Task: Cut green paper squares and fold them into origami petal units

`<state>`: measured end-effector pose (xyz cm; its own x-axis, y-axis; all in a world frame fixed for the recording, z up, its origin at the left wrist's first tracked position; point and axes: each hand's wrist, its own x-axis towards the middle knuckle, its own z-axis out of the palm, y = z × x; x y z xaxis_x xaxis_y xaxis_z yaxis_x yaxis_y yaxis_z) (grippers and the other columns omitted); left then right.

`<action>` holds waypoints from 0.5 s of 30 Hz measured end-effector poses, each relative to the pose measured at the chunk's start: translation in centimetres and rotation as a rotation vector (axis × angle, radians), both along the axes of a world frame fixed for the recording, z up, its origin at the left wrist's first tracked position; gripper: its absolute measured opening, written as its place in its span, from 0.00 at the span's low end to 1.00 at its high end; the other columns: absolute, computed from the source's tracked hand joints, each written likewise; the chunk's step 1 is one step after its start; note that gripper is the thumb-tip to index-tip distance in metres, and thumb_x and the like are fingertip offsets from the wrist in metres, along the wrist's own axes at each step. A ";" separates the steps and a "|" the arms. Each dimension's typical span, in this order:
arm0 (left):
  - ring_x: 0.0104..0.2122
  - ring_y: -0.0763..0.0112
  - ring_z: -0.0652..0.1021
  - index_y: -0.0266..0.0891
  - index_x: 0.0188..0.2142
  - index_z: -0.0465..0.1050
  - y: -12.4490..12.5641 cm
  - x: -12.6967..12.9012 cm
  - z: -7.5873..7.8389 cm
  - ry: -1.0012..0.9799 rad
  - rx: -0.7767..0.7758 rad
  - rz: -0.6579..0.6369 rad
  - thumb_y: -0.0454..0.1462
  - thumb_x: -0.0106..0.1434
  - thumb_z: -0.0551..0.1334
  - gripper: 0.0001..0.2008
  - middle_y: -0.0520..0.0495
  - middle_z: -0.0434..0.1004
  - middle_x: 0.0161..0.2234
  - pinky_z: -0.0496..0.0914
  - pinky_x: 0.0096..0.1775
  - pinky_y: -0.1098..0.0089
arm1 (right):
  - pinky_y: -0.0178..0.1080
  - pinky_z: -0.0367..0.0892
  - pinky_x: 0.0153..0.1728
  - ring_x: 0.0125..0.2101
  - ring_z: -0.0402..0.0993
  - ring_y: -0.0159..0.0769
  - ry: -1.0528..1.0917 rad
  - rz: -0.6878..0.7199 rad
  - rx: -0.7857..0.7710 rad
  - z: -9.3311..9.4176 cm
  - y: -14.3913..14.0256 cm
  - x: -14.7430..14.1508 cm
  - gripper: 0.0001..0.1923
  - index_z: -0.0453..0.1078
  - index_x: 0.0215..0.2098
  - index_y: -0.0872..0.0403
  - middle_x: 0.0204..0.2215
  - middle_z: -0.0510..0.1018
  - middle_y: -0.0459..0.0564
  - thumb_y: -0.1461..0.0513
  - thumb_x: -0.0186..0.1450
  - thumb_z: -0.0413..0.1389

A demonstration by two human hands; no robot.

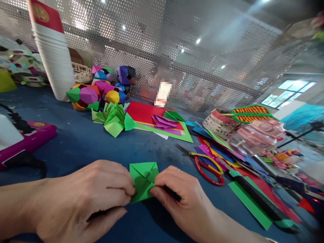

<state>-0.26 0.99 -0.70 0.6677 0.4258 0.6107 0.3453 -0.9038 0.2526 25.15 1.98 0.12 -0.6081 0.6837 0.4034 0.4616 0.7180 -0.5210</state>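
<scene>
A small square of folded green paper (144, 172) lies in front of me, with creases meeting near its middle. My left hand (93, 195) presses its curled fingers on the paper's left edge. From the other side, my right hand (179, 195) pinches the right edge between thumb and forefinger. Beyond the paper are light green folded paper pieces (113, 116) in a loose cluster. Scissors (206, 163) with red and yellow handles rest to the right of my right hand.
A purple power strip (37, 135) with plugs stands at left. Behind are a tall stack of paper cups (54, 60) and colourful paper balls (88, 94). Red paper sheets (144, 113) lie farther back. On the right are a craft knife (258, 195) and a clear plastic container (253, 138).
</scene>
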 end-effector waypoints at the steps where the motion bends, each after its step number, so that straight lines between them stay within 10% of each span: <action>1: 0.40 0.62 0.84 0.40 0.43 0.79 0.0 0.0 0.0 -0.001 -0.003 -0.005 0.29 0.68 0.57 0.12 0.43 0.84 0.39 0.81 0.41 0.68 | 0.36 0.67 0.35 0.30 0.72 0.33 0.000 -0.055 -0.028 -0.1 0.0 -0.2 0.10 0.71 0.32 0.54 0.28 0.77 0.45 0.63 0.72 0.58; 15: 0.39 0.63 0.83 0.39 0.45 0.78 1.0 -0.2 0.2 0.018 0.052 -0.121 0.34 0.69 0.60 0.09 0.44 0.83 0.39 0.80 0.43 0.68 | 0.39 0.58 0.33 0.30 0.67 0.36 -0.224 -0.230 -0.049 -0.9 -0.1 -1.0 0.11 0.65 0.29 0.52 0.27 0.73 0.44 0.67 0.68 0.59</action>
